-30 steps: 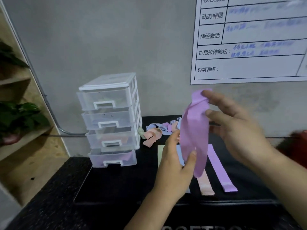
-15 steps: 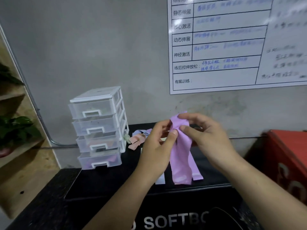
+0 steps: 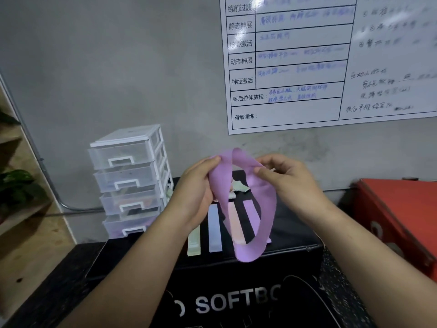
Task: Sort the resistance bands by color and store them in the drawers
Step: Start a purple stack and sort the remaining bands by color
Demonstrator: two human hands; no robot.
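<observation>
In the head view, the whiteboard (image 3: 331,62) on the grey wall carries a ruled table with printed labels: 静态伸展, 动态伸展, 神经激活, 练后拉伸放松 and 有氧训练 (the blue handwriting beside them is too smeared to read). White letters "SOFTB" run across the front of the black padded box (image 3: 236,301) below. Above that box both hands hold the purple band (image 3: 248,254), a thin, matte, rubbery loop pulled open into a twisted oval. The left hand (image 3: 196,192) pinches its upper left edge and the right hand (image 3: 290,183) pinches the upper right between thumb and fingers. On the box top lie flat strips side by side: a green band (image 3: 194,242), a pale blue band (image 3: 214,228) and a pink band (image 3: 235,223). At the box's left rear stands the drawer unit (image 3: 132,181), four closed drawers of clear plastic in a white frame with white handles, purple showing dimly through the lowest.
</observation>
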